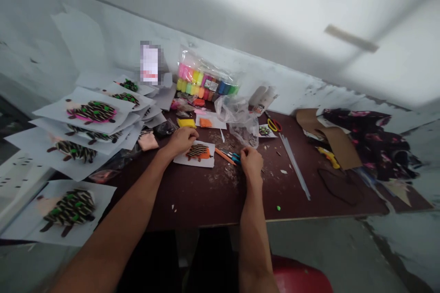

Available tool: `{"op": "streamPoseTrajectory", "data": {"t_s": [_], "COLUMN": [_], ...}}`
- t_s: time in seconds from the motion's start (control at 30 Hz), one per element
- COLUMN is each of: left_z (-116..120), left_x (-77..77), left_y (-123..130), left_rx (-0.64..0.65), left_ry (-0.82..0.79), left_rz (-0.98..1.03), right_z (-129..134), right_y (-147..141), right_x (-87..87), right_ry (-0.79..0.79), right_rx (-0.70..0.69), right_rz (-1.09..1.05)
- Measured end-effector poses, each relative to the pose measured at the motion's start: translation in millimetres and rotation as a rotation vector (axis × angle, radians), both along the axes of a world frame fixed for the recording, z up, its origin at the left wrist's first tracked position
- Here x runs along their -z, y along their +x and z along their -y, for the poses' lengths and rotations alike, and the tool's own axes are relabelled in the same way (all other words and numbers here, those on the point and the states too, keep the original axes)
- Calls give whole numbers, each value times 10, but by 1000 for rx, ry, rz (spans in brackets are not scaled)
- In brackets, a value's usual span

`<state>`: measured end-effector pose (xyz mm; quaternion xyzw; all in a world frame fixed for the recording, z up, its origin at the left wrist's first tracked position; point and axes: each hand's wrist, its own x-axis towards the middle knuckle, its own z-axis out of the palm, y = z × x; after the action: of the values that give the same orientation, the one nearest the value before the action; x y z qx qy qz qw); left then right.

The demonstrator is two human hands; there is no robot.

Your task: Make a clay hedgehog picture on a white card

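My left hand lies palm down on the dark maroon tabletop, touching the edge of a white sheet with a small orange-and-black clay hedgehog. My right hand curls beside several teal-handled sculpting tools, and an orange stick lies close by. Its fingers hide whether it grips anything. Crumbs of clay are scattered between my hands. Just above my left hand lies a yellow clay lump.
Several sheets with finished clay hedgehogs overlap at the left. Behind stand a bag of coloured clay bars and a crumpled plastic bag. To the right are red-and-yellow scissors, a long metal ruler, brown cardboard and dark floral cloth.
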<state>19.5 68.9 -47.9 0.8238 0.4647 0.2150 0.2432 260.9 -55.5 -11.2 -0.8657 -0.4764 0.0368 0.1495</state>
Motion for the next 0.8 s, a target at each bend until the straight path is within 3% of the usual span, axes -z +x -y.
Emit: {"op": "streamPoseTrajectory", "data": {"t_s": [0.53, 0.8], "left_z": [-22, -23], "left_x": [19, 26], "left_y": [-14, -7], "left_rx": [16, 11], "left_ry": [-7, 1], "left_rz": [-5, 2], "right_z": [-27, -130], "right_y": [76, 127], "right_x": [-21, 24], "right_ry": [3, -28], "right_rx": [-130, -318], "right_rz": [-145, -56]}}
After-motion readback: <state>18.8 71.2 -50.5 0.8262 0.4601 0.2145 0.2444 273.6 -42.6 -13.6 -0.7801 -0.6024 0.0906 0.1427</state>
